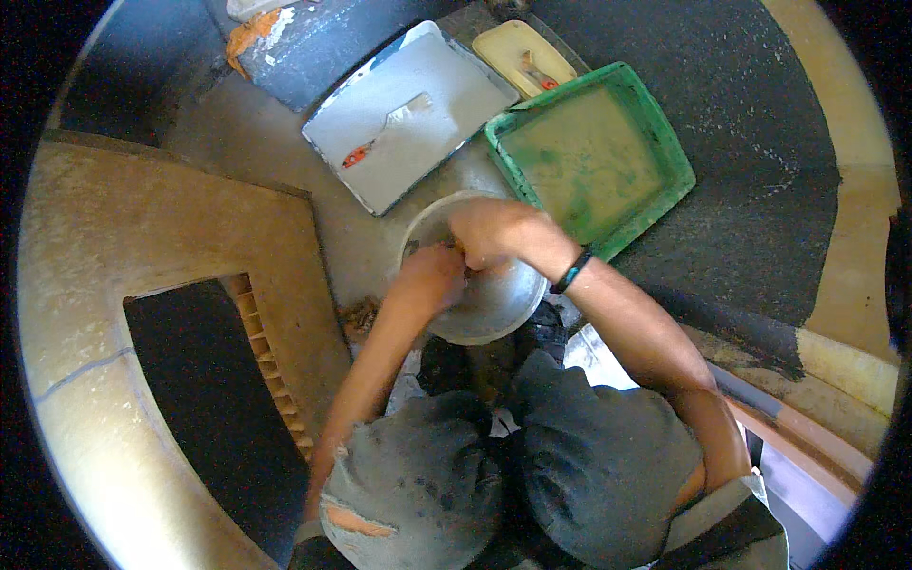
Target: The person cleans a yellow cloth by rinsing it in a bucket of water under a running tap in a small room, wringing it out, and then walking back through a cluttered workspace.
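Observation:
A round, pale bucket [514,309] stands between my feet, in front of my knees. Over its opening my left hand [435,277] and my right hand [496,234] meet, fingers curled and closed. Something small and dark seems to lie between them, too hidden and blurred to name. The right hand sits slightly higher and farther out, its back toward me, with a dark band around that wrist. The bucket's contents are mostly covered by both hands.
Beyond the bucket lies a white tray [465,90] with an orange-handled scraper or brush [389,129] in it. Right of it, a green tray [680,180] holds murky liquid. A small yellow tray [499,43] sits behind. At left stands a wooden panel [218,228] with a cut-out.

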`<act>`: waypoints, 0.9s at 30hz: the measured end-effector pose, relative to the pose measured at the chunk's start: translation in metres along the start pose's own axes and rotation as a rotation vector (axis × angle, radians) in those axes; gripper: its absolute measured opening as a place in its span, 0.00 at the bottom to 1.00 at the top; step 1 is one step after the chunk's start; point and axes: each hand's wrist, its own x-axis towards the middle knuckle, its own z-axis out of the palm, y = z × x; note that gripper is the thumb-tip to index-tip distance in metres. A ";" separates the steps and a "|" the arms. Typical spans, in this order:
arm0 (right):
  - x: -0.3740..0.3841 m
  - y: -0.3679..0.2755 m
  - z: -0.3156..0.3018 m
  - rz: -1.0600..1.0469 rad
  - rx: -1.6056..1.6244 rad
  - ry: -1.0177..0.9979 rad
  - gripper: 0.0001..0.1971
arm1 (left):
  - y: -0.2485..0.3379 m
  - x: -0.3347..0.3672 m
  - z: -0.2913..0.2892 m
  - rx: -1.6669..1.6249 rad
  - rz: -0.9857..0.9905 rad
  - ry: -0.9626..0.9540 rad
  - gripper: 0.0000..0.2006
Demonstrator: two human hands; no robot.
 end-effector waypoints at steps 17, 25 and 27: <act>-0.027 0.007 0.008 -0.225 0.219 0.163 0.19 | 0.008 -0.054 -0.050 -0.204 0.114 0.186 0.14; -0.051 0.008 -0.043 -0.302 0.329 0.169 0.21 | -0.010 -0.103 -0.095 -0.358 0.167 0.313 0.15; -0.055 0.010 -0.047 -0.368 0.560 0.089 0.20 | -0.014 -0.105 -0.098 -0.543 0.094 0.151 0.15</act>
